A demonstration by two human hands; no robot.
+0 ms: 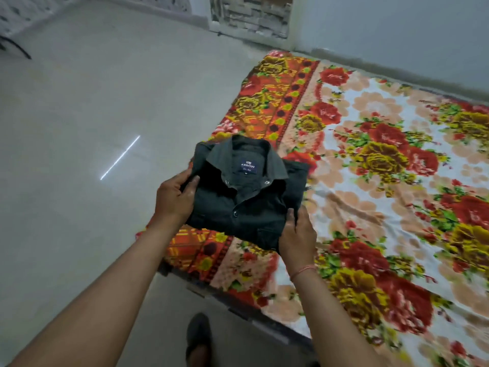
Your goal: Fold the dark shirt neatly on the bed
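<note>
The dark shirt (246, 197) is folded into a compact rectangle, collar up and away from me, with a blue label showing inside the neck. It is over the near left edge of the bed (370, 181), which is covered by a floral blanket. My left hand (173, 198) grips the shirt's left side, thumb on top. My right hand (297, 234) grips its lower right corner, thumb on top. Whether the shirt rests on the blanket or is held just above it is unclear.
A pale tiled floor (92, 115) lies left of the bed. My dark shoe (198, 337) stands on the floor by the bed's near edge. A grey wall (397, 30) runs behind the bed, with a brick-patterned recess (251, 14) at the back.
</note>
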